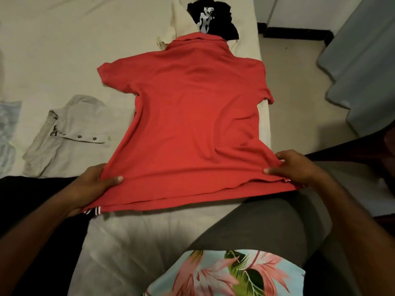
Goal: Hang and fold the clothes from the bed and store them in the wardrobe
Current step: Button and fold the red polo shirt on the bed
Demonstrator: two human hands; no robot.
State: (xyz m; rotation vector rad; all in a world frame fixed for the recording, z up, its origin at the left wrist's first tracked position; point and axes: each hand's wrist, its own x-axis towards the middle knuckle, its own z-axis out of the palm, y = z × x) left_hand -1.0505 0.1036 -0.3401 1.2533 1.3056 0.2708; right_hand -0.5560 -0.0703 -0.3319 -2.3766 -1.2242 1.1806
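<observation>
A red polo shirt (192,116) lies spread back-side up on the bed (64,50), collar pointing away from me. My left hand (94,186) grips its bottom left corner, thumb on top of the hem. My right hand (299,169) pinches the bottom right corner, thumb on the fabric. The hem is lifted slightly off the mattress between both hands.
A grey buttoned shirt (64,135) lies left of the red one. A black printed garment (213,20) and a cream garment (177,24) lie beyond the collar. Pale blue cloth (8,129) lies at the left edge. The floor (299,82) and a grey-blue panel (367,67) are at right.
</observation>
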